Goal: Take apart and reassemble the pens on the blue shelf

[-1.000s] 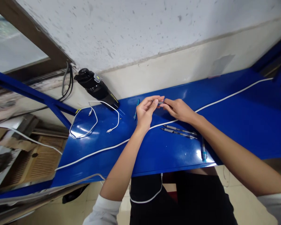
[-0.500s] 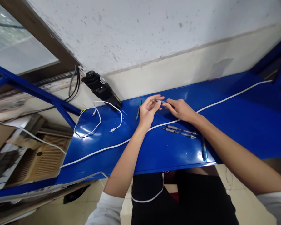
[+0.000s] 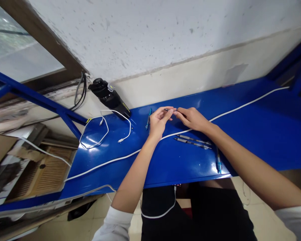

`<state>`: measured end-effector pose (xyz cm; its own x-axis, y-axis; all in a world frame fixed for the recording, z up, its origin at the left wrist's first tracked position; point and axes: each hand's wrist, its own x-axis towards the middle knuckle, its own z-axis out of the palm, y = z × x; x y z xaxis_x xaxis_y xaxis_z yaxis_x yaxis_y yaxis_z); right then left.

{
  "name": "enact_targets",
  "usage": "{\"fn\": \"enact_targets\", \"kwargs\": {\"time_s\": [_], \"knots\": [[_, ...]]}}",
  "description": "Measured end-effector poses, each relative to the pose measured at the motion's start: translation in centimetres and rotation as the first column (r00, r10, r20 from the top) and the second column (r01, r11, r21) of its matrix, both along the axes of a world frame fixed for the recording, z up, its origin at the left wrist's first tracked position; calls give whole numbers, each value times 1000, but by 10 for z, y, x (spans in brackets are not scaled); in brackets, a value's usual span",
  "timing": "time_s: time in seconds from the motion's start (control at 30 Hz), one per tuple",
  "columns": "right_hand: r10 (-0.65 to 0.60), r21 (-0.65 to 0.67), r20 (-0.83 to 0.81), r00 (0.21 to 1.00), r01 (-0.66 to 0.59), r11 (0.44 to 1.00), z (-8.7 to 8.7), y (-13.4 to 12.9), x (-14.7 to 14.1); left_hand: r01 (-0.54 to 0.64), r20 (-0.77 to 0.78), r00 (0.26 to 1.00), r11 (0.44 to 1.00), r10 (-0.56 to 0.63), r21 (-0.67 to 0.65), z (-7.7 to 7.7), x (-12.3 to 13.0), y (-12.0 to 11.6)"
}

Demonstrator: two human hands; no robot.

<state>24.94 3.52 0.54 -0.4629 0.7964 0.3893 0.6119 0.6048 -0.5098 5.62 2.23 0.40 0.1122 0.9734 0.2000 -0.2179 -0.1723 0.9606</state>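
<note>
Above the blue table, my left hand pinches a thin dark pen, mostly covered by the fingers. My right hand meets it from the other side, thumb and forefinger closed at the pen's other end; whether they hold the pen itself or a small part of it is hidden. Two grey-gripped pens lie below my right hand. A teal pen rests just left of my left hand, and another teal pen lies by my right forearm near the front edge.
A black bottle stands at the back left by the wall. In front of it lies a looped white charging cable. A long white cord crosses the whole table, passing under both arms. Blue frame bars rise at the left.
My fingers have shifted slightly around the pen, with the left fingers curled in a little more and the hands a touch closer. Everything on the table stays put.
</note>
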Motion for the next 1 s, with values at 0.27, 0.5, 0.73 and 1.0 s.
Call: {"fn": "enact_targets", "kwargs": {"time_s": [0.27,0.5,0.73,1.0], "knots": [[10,25,25,1000,-11,1000,0,1,-1,-151,8,988,987,152,-54,-5,6,1],[30,-11,7,1000,-30,999,0,0,0,49,48,998,998,-47,-27,-1,2,-2],[26,27,43,999,-27,999,-2,0,-1,-105,28,994,993,107,-49,-4,6,0],[80,38,38,996,-81,996,0,0,-2,-169,73,982,981,176,-96,-6,9,0]]}}
